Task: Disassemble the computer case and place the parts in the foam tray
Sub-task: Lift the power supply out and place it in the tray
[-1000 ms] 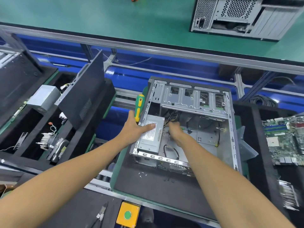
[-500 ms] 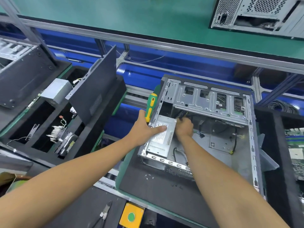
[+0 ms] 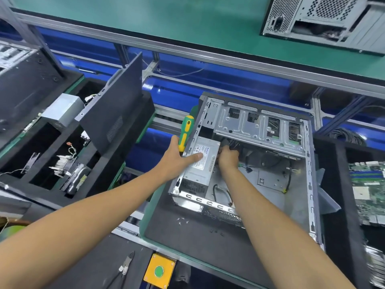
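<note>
The open computer case [image 3: 270, 130] lies on its side on a black mat. A grey power supply [image 3: 200, 170] sits in its near left corner. My left hand [image 3: 177, 161] holds a green-and-yellow screwdriver [image 3: 186, 130] at the case's left wall, and its thumb lies across the top of the power supply. My right hand [image 3: 228, 158] is inside the case, with fingers curled on the black cables [image 3: 231, 143] at the power supply's far end. The black foam tray [image 3: 100, 161] stands to the left, holding another power supply [image 3: 62, 109], a heatsink [image 3: 60, 163] and a drive [image 3: 77, 180].
A dark side panel [image 3: 116, 113] leans upright in the tray. Loose screws [image 3: 182, 221] lie on the mat before the case. A motherboard [image 3: 366, 190] rests at the right, a second case [image 3: 323, 17] at the far right, and cutters [image 3: 125, 265] and a yellow button box [image 3: 159, 270] lie near me.
My right hand moved from the case floor up to the cables at the far end of the power supply. My left hand stayed on the power supply and screwdriver.
</note>
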A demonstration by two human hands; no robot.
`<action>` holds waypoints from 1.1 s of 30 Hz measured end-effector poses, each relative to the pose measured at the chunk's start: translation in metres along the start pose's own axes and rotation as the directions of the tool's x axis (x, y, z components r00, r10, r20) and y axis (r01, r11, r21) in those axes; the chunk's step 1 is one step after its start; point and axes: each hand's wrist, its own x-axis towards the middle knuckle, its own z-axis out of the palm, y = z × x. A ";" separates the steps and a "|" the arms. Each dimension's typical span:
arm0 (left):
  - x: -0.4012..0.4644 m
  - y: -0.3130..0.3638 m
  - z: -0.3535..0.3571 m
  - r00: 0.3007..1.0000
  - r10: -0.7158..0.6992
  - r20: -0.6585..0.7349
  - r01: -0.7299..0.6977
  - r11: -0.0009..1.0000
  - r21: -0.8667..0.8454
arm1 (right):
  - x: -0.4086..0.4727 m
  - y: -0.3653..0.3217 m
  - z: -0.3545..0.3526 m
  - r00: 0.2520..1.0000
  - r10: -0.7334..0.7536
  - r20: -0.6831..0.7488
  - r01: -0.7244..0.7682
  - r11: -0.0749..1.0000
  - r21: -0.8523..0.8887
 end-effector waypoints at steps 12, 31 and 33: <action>-0.003 0.008 0.002 0.999 -0.037 0.002 0.037 0.999 -0.010 | -0.051 0.002 0.002 0.955 -0.186 0.231 0.165 0.980 0.111; -0.007 0.012 0.000 0.996 -0.077 0.035 0.075 0.996 0.042 | -0.042 0.010 -0.042 0.942 -0.193 0.275 0.153 0.975 0.160; -0.007 0.013 0.000 0.996 -0.078 0.035 0.076 0.996 0.056 | -0.042 0.012 -0.052 0.957 -0.084 0.279 0.028 0.980 0.199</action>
